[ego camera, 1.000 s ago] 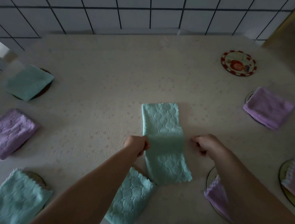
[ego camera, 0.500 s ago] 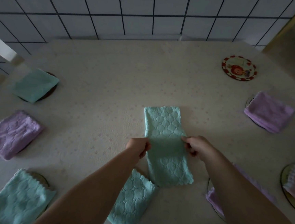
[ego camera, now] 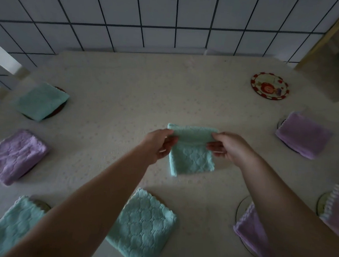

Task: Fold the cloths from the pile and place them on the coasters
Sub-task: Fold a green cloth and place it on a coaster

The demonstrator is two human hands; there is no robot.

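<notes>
Holding a mint-green embossed terry cloth (ego camera: 191, 150) up off the middle of the pale speckled counter (ego camera: 126, 96), left hand (ego camera: 159, 145) pinching the left end of its folded top edge, right hand (ego camera: 227, 146) pinching the right end, both clenched on fabric. Gripping at the fold's two ends, probably to keep the doubled layers aligned while the lower half hangs straight. Lying already folded on round coasters along both sides: mint and lilac cloths, including a mint one (ego camera: 40, 101) far left and a lilac one (ego camera: 303, 136) far right. Waiting bare at the far right corner: a round red-rimmed cartoon coaster (ego camera: 269, 89), likely the destination. Likely nearing the end, with no unfolded pile showing.
</notes>
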